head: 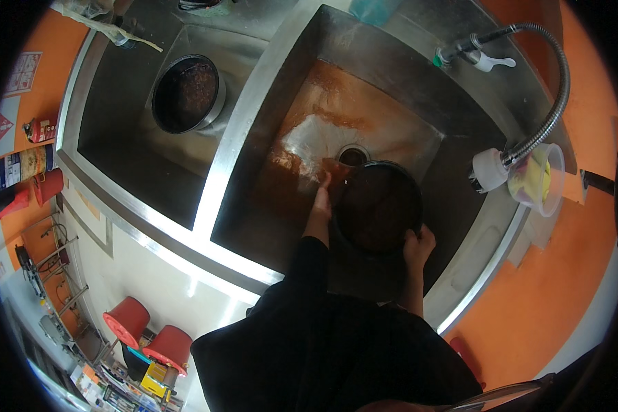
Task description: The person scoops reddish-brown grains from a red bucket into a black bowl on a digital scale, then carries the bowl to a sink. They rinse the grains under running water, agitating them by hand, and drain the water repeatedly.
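Observation:
A dark round pot point(378, 208) is in the right-hand basin of a steel sink point(239, 129), close to my body. My right hand point(418, 244) grips its rim at the lower right. Against its left side is my left hand point(323, 200), with the fingers partly hidden. Dark brown contents fill the pot's inside, too dim to make out. Reddish-brown liquid point(336, 169) shows by my left fingertips, near the round drain point(353, 155). More of this liquid is spread over the basin floor point(314, 136), with a patch of bare metal showing.
In the left basin stands another pot point(188, 95) with brown residue inside. A flexible-hose spray tap point(489, 167) hangs over the right rim beside a clear plastic tub point(538, 180) holding something yellow. Red buckets point(127, 320) are on the floor at lower left.

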Demonstrator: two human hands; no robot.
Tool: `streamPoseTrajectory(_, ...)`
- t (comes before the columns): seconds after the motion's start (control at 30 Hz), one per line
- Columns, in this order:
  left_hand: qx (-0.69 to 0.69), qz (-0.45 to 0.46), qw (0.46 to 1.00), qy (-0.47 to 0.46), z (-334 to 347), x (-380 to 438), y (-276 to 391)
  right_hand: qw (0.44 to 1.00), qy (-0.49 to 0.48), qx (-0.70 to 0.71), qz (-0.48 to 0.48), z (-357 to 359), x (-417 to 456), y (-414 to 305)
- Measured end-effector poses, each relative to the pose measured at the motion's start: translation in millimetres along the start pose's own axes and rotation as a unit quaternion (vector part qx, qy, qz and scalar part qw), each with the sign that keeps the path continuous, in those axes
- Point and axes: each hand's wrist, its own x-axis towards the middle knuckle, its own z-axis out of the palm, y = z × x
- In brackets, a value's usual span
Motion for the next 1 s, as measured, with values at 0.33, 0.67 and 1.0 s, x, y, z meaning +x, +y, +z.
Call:
streamPoseTrajectory(0.33,-0.032,0.092,0.988,-0.121,-15,14,-16,1.0,-0.024,0.015,0.01,-5,2,-14)
streamPoseTrajectory(0.67,-0.034,0.033,0.995,-0.091,-3,10,-6,0.999,-0.036,-0.017,-0.012,-12,2,-35)
streamPoseTrajectory(1.0,-0.058,0.028,0.994,-0.09,-1,15,-9,0.999,-0.04,-0.029,-0.014,-15,-1,-50)
